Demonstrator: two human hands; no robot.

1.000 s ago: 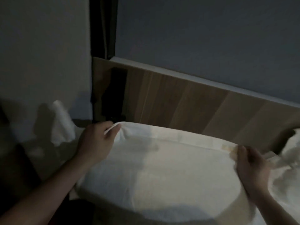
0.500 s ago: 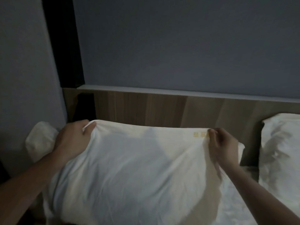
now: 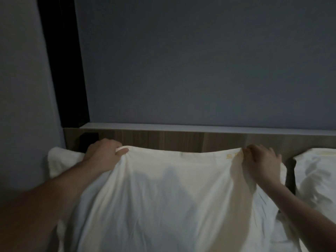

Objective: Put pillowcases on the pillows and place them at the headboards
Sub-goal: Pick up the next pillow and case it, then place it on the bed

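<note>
We see a white pillow point(image 3: 163, 197) in its pillowcase, held up by its top edge just in front of the wooden headboard point(image 3: 181, 140), at the head end of the bed toward the left corner. Left hand point(image 3: 103, 153): fingers curled, thumb on the near side, pinching the top left corner of the pillowcase. Right hand point(image 3: 261, 162): fingers clenched on the top edge near the right corner, next to a small yellow mark point(image 3: 233, 155) on the fabric. The cloth hangs slack between both hands. A second white pillow point(image 3: 316, 175) leans at the headboard on the right, just beside the held one with a dark gap between them. We note another white bundle point(image 3: 61, 160) behind the left wrist, against the grey wall point(image 3: 200, 60); we cannot tell what it is. Lighting is dim.
</note>
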